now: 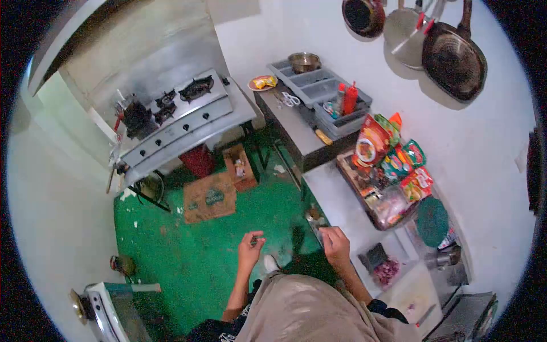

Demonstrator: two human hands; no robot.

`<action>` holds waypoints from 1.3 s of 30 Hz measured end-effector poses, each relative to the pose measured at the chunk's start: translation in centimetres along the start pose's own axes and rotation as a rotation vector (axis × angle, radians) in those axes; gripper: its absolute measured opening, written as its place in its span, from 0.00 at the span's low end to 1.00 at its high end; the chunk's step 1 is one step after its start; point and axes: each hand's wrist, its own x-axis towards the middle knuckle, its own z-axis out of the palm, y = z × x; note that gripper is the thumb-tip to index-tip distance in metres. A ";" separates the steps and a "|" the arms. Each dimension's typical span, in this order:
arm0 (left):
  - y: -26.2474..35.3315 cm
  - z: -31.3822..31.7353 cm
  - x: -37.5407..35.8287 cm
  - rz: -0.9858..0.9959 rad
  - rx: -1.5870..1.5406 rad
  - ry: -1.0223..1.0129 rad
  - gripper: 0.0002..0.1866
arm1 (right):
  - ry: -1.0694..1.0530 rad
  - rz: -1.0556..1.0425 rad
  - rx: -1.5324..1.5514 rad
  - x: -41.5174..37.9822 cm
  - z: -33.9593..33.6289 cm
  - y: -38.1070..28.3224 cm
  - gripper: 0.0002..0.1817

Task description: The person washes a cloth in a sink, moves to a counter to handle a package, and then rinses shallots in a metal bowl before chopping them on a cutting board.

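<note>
Head view: right hand (336,246) fingers pinch a small, likely light, rigid item (315,219) at the tabletop (342,199) edge; left hand (250,246) fingertips pinched, contents unclear.

A small dark, blurred item (315,219) lies at the white table's (342,205) near edge, touching the right hand's fingertips. What it is cannot be told. The left hand's pinched fingers hold something too small to identify.

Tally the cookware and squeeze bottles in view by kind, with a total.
Pans hanging on the wall: 3
Metal pot on the grey tray: 1
Red squeeze bottles in the grey tray: 2
Total: 6
</note>
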 end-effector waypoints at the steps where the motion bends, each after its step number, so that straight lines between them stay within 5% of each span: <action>1: 0.1 -1.9 1.0 -0.028 -0.017 0.014 0.11 | 0.005 -0.003 0.007 1.4 2.2 -0.6 0.08; 7: -5.0 -14.6 7.1 -0.039 -0.022 0.210 0.10 | 0.038 -0.122 -0.072 11.1 12.1 -2.6 0.07; 11: -8.7 -18.8 10.4 -0.148 -0.039 0.264 0.08 | 0.062 -0.115 -0.222 17.9 15.1 2.6 0.08; 12: -10.9 -18.9 11.4 -0.146 -0.242 0.297 0.06 | 0.054 -0.089 -0.227 19.5 15.2 3.3 0.07; 19: -9.8 -16.1 21.8 -0.175 -0.185 0.247 0.07 | 0.112 -0.078 -0.186 34.5 18.5 10.0 0.07; 22: -10.0 -14.7 28.3 -0.088 -0.211 0.238 0.07 | 0.140 -0.064 -0.292 45.9 20.0 12.8 0.11; 26: -8.7 -13.7 37.6 -0.194 -0.231 0.302 0.08 | 0.465 -0.335 -0.372 64.7 20.1 19.9 0.12; 28: -7.7 -13.3 41.4 -0.238 -0.356 0.313 0.09 | 0.484 0.303 0.535 73.1 20.0 22.8 0.17; 30: -5.9 -12.6 44.6 -0.103 -0.228 0.343 0.08 | 0.566 0.589 0.418 79.9 19.6 25.8 0.20; 32: -5.2 -11.9 47.0 -0.094 -0.206 0.358 0.09 | 0.639 0.655 0.343 83.7 20.0 27.5 0.21; 35: -5.2 -11.4 48.0 -0.254 -0.279 0.352 0.09 | 0.448 0.726 0.265 85.9 19.7 30.7 0.18; 39: -7.9 -11.1 48.8 -0.296 -0.302 0.306 0.10 | 0.436 0.728 0.555 85.7 20.3 31.1 0.09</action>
